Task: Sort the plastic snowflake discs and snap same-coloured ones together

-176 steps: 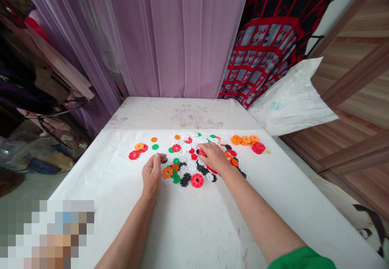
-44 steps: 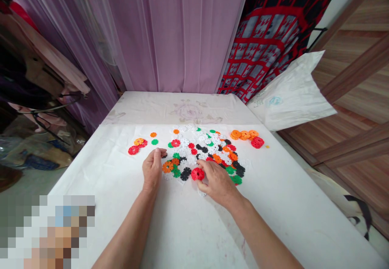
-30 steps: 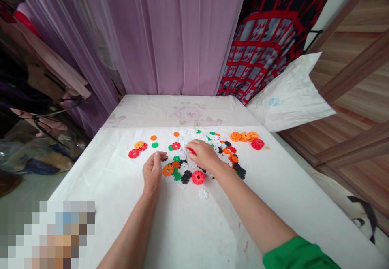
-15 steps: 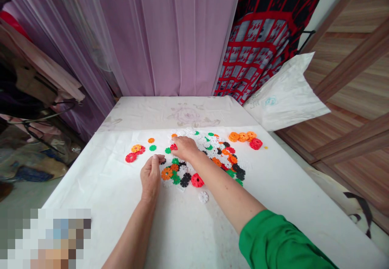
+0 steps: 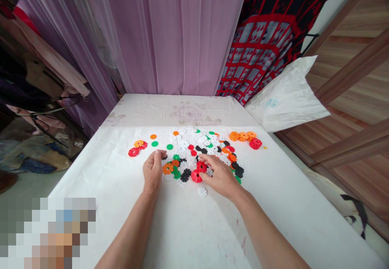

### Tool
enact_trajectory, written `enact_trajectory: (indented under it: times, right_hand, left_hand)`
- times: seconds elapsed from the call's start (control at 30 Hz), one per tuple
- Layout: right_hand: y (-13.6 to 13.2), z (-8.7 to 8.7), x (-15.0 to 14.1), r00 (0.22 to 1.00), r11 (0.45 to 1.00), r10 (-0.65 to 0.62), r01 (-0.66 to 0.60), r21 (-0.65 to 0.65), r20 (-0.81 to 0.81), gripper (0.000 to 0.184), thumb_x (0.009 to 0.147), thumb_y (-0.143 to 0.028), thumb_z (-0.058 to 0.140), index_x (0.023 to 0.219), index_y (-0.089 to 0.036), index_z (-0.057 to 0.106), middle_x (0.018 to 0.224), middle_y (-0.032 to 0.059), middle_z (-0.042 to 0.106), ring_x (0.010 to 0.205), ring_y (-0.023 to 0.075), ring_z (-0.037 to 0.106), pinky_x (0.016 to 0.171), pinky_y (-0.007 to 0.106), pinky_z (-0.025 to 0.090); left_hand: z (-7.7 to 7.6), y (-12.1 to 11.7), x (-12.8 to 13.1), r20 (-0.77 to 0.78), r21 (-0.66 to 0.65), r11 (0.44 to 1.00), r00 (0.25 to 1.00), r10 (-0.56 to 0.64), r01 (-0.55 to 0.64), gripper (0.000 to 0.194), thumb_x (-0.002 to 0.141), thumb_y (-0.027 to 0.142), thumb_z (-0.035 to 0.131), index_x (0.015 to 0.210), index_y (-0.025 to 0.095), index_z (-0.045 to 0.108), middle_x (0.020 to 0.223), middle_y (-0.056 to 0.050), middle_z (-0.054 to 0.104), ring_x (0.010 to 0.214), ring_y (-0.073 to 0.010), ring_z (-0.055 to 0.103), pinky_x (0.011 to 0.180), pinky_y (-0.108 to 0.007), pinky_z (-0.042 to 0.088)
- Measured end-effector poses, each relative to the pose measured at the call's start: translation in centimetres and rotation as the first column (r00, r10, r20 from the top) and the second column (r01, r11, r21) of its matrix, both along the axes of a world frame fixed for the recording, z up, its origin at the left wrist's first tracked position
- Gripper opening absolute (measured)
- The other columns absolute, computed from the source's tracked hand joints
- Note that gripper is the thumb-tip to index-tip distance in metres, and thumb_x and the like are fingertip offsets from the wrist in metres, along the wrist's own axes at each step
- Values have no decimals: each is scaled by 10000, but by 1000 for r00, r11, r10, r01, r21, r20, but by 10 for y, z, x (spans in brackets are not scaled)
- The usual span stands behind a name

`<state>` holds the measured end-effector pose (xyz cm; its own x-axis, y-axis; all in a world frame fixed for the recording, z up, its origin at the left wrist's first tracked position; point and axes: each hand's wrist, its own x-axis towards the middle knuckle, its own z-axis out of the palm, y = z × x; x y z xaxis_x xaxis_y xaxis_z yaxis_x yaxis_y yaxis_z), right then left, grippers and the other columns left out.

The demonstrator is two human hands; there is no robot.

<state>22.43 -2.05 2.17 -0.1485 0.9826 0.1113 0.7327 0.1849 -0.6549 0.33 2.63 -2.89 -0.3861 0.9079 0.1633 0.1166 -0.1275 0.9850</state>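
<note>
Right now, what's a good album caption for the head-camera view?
Right hand pinches a red disc close to a red stack, left hand beside multicoloured notched discs scattered on a white tabletop.

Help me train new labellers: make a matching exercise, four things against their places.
Things:
1. left hand
2. right hand
3. lone white disc
4. row of orange discs

Places:
A. on the near side of the pile
B. right of the pile
C. at the pile's left edge
D. around a red disc

Pairs: 1-C, 2-D, 3-A, 4-B
</note>
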Motion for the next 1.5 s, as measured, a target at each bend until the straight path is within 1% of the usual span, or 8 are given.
enact_trajectory:
  times: [0.57, 0.7, 0.77, 0.9, 1.1, 1.23, 1.37, 1.5]
  right_hand:
    - [-17, -5, -11, 977, 990, 94, -112, 86, 192, 557, 735, -111, 544, 1277, -238, 578, 1213, 72, 664, 1136, 240, 598, 1006, 415, 475]
    - [-12, -8, 0, 988, 986, 59, -80, 143, 146, 439, 802, -159, 528, 1224, -237, 617, 1215, 63, 663, 1136, 217, 600, 1000, 392, 482]
    - [-4, -14, 11, 987, 982, 11, -41, 185, 163, 358, 841, -177, 505, 1158, -246, 656, 1199, 57, 670, 1129, 215, 603, 1002, 395, 477]
    - [18, -32, 36, 932, 968, -183, 115, 225, 313, 340, 859, -215, 534, 1171, -242, 666, 1304, 92, 618, 1207, 284, 555, 1018, 476, 447]
    - [45, -51, 40, 878, 968, -205, 118, 220, 433, 381, 918, -284, 505, 1283, -257, 612, 1415, 99, 545, 1301, 306, 480, 1070, 531, 373]
    - [62, -53, 28, 907, 974, -23, -74, 214, 421, 384, 943, -257, 468, 1301, -255, 607, 1427, 85, 543, 1328, 257, 464, 1106, 479, 347]
    - [72, -54, 21, 916, 938, 157, -255, 235, 369, 374, 954, -255, 459, 1297, -275, 608, 1412, 45, 562, 1328, 209, 468, 1115, 435, 357]
    - [76, -54, 24, 937, 949, -25, -88, 304, 348, 383, 960, -254, 430, 1304, -249, 599, 1409, 73, 558, 1334, 241, 456, 1128, 478, 330]
  left_hand:
    - [1, 1, 0, -13, 6, 1000, 1000, 3, -3, 454, 865, 570, 470, 780, 185, 694, 775, -54, 724, 765, -193, 678, 776, -331, 536]
    - [1, -1, 0, -152, 18, 1000, 988, -22, 25, 449, 900, 541, 424, 828, 198, 703, 813, -65, 735, 806, -212, 682, 804, -359, 529]
    - [1, -4, 2, -371, 64, 986, 921, -122, 156, 378, 899, 494, 461, 910, 220, 722, 916, -78, 750, 910, -239, 680, 884, -403, 505]
    - [-2, -9, 9, -753, 17, 870, 579, -312, 492, 303, 877, 380, 552, 1134, 317, 699, 1253, -57, 684, 1262, -318, 540, 1107, -567, 311]
    - [0, -15, 16, -912, -160, 876, 271, -307, 455, 387, 947, 338, 454, 1305, 312, 598, 1427, -48, 555, 1360, -322, 448, 1137, -611, 262]
    - [5, -18, 17, -952, -175, 938, 191, -238, 298, 403, 955, 343, 438, 1324, 260, 580, 1452, -69, 528, 1357, -335, 448, 1105, -614, 318]
    - [3, -18, 16, -967, -121, 978, 203, -155, 169, 422, 950, 346, 435, 1310, 190, 589, 1445, -130, 525, 1338, -357, 465, 1083, -610, 348]
    - [0, -17, 15, -969, -106, 975, 201, -146, 196, 461, 957, 365, 424, 1362, 181, 544, 1483, -128, 479, 1367, -348, 435, 1093, -593, 350]
